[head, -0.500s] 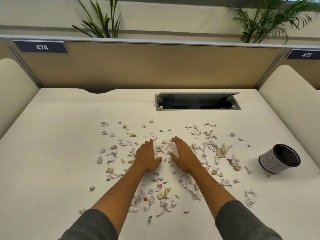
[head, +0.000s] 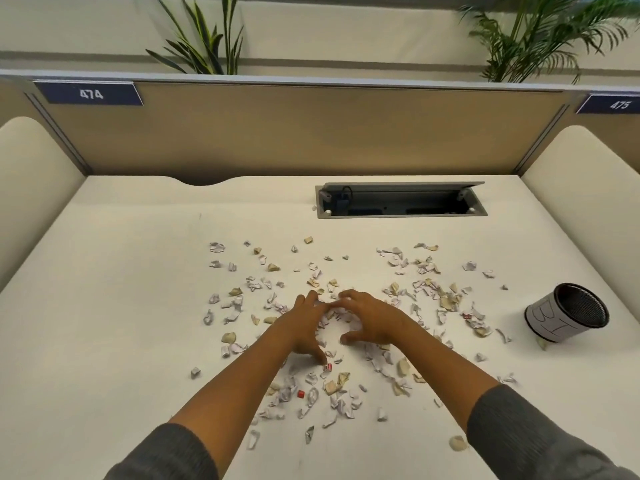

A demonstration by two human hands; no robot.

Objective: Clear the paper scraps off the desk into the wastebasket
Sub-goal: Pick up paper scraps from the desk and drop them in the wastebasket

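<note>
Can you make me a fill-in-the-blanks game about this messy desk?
1. The wastebasket sits on the desk to the person's ____ side.
2. The sign on the divider at the far left reads ____.
3. The left hand and the right hand gather a small heap of paper ____ between them.
4. The cable hatch at the back of the desk has its lid ____.

Missing words: right; 474; scraps; open

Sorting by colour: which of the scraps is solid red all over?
The small red scrap lying alone just below the left hand; the others are white or tan, a few with only red marks.
</note>
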